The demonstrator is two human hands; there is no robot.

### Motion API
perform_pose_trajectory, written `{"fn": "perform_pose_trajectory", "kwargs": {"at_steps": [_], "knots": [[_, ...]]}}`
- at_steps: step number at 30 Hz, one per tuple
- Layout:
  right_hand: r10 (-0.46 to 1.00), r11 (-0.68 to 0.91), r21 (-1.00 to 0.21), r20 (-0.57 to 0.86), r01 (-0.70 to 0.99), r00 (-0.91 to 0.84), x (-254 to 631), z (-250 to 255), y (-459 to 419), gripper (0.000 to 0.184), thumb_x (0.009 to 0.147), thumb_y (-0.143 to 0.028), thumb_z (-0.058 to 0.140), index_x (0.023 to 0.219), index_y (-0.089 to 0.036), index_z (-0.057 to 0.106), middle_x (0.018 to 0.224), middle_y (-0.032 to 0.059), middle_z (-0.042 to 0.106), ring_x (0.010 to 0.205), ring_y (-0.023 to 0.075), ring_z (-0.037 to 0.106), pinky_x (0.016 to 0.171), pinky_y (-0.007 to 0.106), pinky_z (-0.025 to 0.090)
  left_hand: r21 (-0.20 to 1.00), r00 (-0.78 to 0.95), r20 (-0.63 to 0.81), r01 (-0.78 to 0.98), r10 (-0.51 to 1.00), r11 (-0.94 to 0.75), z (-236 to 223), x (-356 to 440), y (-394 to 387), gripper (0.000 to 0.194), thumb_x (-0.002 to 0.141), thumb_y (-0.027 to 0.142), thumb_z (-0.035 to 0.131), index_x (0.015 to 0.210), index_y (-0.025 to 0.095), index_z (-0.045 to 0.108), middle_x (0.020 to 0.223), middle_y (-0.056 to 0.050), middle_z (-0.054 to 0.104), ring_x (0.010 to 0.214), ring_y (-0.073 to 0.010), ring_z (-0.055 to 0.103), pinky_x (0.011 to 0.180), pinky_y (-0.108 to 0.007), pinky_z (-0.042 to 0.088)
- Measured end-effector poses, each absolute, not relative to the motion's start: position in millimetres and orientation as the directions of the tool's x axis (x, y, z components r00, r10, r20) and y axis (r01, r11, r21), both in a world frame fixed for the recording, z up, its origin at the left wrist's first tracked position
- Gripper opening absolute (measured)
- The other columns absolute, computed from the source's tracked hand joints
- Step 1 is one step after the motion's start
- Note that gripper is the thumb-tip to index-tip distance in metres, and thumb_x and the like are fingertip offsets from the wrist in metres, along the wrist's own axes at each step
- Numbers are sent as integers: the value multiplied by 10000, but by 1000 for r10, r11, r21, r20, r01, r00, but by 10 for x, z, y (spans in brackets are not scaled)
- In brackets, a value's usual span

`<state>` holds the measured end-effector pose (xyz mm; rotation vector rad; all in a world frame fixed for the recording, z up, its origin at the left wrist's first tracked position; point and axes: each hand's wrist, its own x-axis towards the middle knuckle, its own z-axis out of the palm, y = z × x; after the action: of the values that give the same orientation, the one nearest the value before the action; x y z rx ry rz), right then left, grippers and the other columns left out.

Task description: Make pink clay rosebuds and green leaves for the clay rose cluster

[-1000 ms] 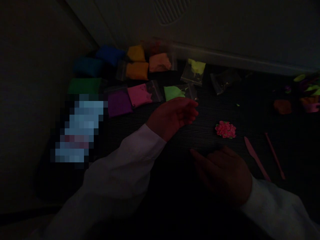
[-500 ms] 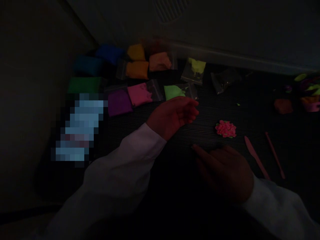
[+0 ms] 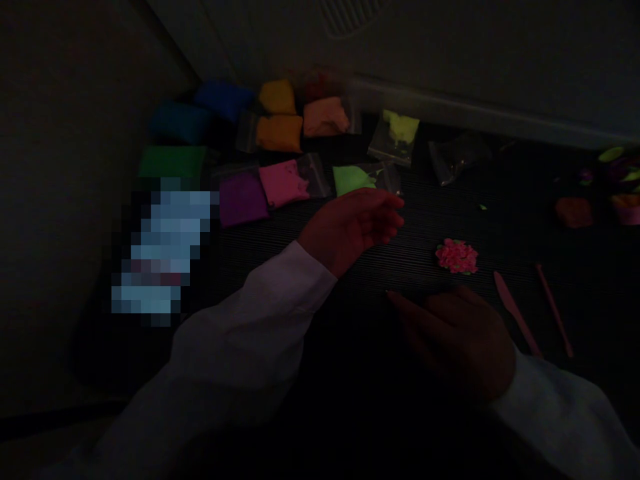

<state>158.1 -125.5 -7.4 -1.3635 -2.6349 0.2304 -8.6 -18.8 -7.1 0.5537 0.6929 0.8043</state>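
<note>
My left hand (image 3: 353, 227) is held in front of the light green clay bag (image 3: 353, 180). Its fingers are loosely curled and apart, the palm shows, and nothing lies in it. My right hand (image 3: 457, 340) is low over the dark table, index finger stretched out towards the left and the other fingers bent. I see nothing held there, though its underside is in deep shadow. Just beyond it lies a pink clay flower cluster (image 3: 457, 257) with green bits at its edge. To its right are a pink plastic knife (image 3: 515, 310) and a thin pink modelling stick (image 3: 554, 310).
Bags of coloured clay, among them purple (image 3: 243, 198), pink (image 3: 283, 183), orange (image 3: 280, 133) and yellow (image 3: 401, 127), line the back left. A lit, blurred screen (image 3: 165, 247) lies at the left. A brownish lump (image 3: 574, 212) and a pink-orange piece (image 3: 626, 208) sit far right. The room is dim.
The whole view has shifted slightly, so things appear a little further right and higher. Both hands keep nearly the same pose; the right index finger has moved only slightly.
</note>
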Motion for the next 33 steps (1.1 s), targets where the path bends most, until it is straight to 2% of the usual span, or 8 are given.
{"fn": "perform_pose_trajectory", "kwargs": {"at_steps": [16, 33], "knots": [[822, 562, -196, 25, 804, -569, 1574, -87, -1257, 337, 793, -286, 467, 1123, -223, 502, 597, -33, 546, 545, 115, 460, 602, 299, 277, 678, 506, -340, -452, 793, 579, -83, -84, -180, 200, 748, 257, 445, 732, 121, 590, 642, -5, 584, 620, -89, 540, 646, -240, 408], [811, 579, -170, 21, 797, -584, 1580, -67, -1252, 334, 800, -290, 460, 1122, -213, 506, 562, -40, 540, 527, 119, 461, 596, 299, 273, 712, 491, -335, -427, 804, 557, -83, -78, -188, 198, 746, 281, 451, 733, 130, 577, 661, -3, 588, 621, -88, 544, 661, -247, 415]]}}
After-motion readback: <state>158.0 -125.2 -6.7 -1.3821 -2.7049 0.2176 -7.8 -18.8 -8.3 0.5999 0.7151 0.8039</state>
